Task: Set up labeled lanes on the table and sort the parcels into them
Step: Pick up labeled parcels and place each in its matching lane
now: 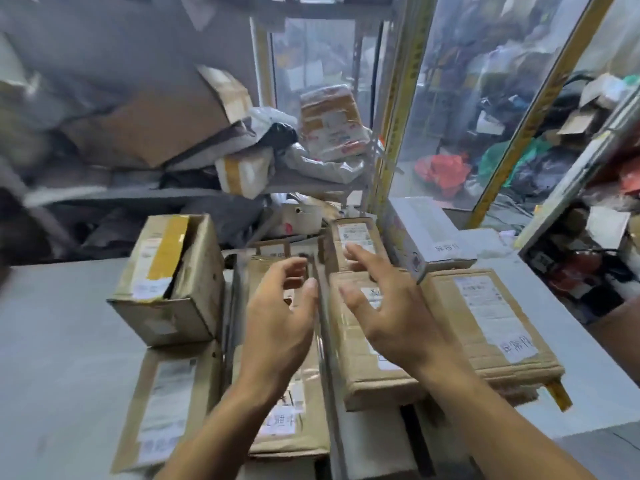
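Nearby, shelf [304, 183] heaped with bags behind parcels [485, 317].

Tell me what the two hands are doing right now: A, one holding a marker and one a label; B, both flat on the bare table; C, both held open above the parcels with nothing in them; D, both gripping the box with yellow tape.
C: the left hand and right hand hover with spread, loosely curved fingers above the parcels, holding nothing.
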Demonstrator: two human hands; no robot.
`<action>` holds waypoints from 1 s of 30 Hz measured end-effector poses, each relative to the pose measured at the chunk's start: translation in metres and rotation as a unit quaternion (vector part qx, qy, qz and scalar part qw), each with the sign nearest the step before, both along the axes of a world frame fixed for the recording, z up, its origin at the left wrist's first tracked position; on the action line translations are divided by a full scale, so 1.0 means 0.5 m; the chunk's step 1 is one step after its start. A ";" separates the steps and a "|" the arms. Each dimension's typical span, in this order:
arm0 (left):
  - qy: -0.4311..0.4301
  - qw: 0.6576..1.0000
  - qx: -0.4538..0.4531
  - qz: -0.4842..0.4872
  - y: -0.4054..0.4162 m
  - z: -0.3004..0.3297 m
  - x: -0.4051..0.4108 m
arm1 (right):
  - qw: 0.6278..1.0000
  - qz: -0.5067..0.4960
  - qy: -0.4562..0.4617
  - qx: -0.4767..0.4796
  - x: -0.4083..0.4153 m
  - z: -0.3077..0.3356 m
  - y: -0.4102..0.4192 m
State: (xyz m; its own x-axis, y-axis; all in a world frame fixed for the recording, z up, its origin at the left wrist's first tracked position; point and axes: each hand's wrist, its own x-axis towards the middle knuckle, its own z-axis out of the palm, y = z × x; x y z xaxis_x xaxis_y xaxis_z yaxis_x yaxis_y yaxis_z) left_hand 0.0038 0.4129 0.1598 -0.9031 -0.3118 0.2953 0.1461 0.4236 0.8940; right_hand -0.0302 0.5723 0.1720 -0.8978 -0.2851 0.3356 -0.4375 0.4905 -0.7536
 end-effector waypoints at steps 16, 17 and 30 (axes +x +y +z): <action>-0.053 0.971 -0.003 0.234 -0.907 -0.028 0.259 | 0.970 0.223 -0.076 0.063 0.112 -0.038 -0.917; -0.063 0.966 0.003 0.251 -0.959 -0.034 0.282 | 0.965 0.236 -0.088 0.070 0.121 -0.045 -0.968; -0.200 0.893 0.095 0.392 -1.359 -0.224 0.443 | 0.865 0.278 -0.392 0.145 0.184 -0.263 -1.416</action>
State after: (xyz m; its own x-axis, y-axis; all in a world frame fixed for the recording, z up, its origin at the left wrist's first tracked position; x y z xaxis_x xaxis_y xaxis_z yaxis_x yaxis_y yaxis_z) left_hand 0.2255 -0.2666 0.0480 -0.4073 -0.9044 -0.1269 -0.4756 0.0914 0.8749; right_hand 0.0620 -0.1358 0.0403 -0.5140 -0.7161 -0.4722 -0.0768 0.5867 -0.8061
